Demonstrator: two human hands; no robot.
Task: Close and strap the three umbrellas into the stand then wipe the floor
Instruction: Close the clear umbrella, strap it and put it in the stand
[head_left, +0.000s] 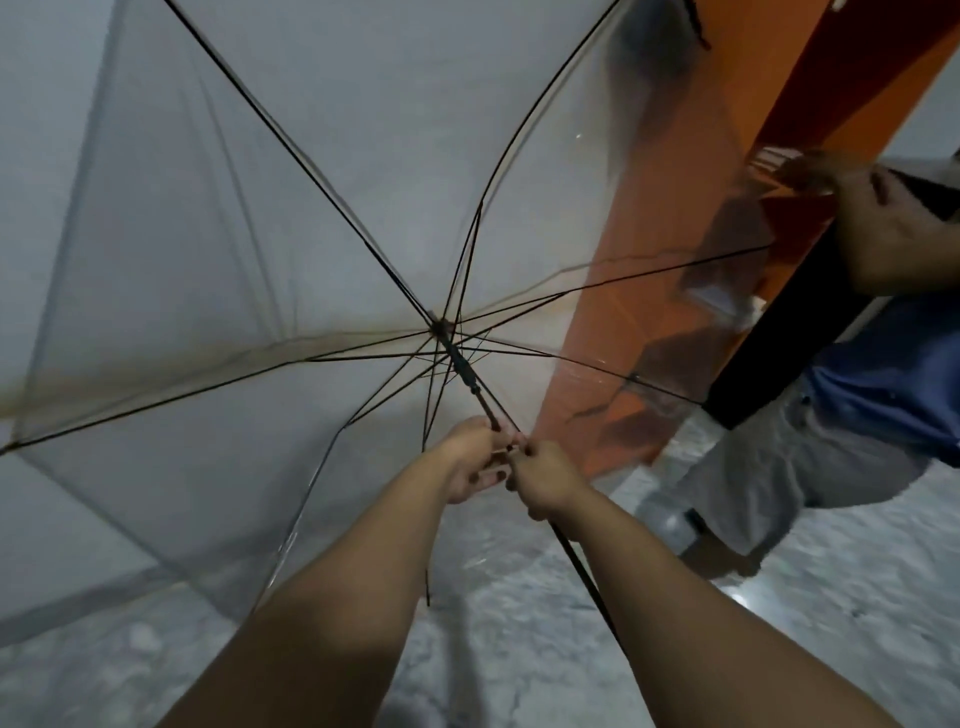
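Observation:
A clear plastic umbrella (270, 218) with thin black ribs is spread wide open in front of me, its inside facing the camera. Its black shaft (465, 371) runs from the hub down toward me. My left hand (475, 460) grips the shaft just below the sliding runner. My right hand (545, 480) holds the shaft right beside it, a little lower. The shaft continues down past my right wrist. No umbrella stand shows in this view.
An orange door or panel (691, 218) stands behind the canopy on the right. Another person in a blue top and grey trousers (852, 415) stands at the right, holding a dark closed umbrella (789, 332). The floor (519, 623) is mottled grey stone.

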